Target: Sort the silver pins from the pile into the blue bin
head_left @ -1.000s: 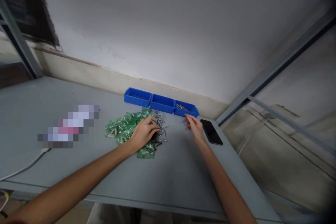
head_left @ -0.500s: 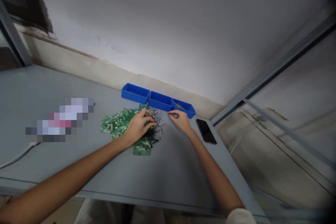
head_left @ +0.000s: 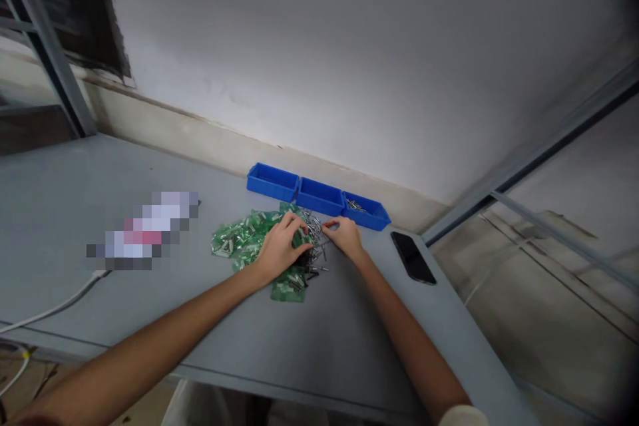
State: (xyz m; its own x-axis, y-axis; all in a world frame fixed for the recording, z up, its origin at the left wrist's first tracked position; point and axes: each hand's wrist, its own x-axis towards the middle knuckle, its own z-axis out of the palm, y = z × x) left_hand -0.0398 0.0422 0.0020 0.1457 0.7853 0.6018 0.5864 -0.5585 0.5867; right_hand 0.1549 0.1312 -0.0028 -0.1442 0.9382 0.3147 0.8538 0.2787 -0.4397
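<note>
Small green plastic bags [head_left: 244,231] with metal pieces inside lie in a heap on the grey table. Along the heap's right side is a loose pile of thin silvery metal pins [head_left: 318,254]; their exact kind is too small to tell. My left hand [head_left: 279,246] rests over the bags and the pile's left edge, thumb and fingers apart and curved, with nothing visible in them. At the pile's right edge is my right hand [head_left: 348,237], its thumb and forefinger pinched together at the pins. Whatever lies between those fingertips is too small to make out.
Three blue bins stand in a row by the wall: a left bin [head_left: 272,190], a middle bin [head_left: 319,202] and a right bin [head_left: 368,219] holding metal pins. A black phone [head_left: 413,257] lies at right. At left are a pixelated object [head_left: 150,226] and a white cable [head_left: 74,297].
My right hand has moved left, from beside the right bin to the edge of the pin pile. My left hand stays over the heap. The whole view has shifted slightly.
</note>
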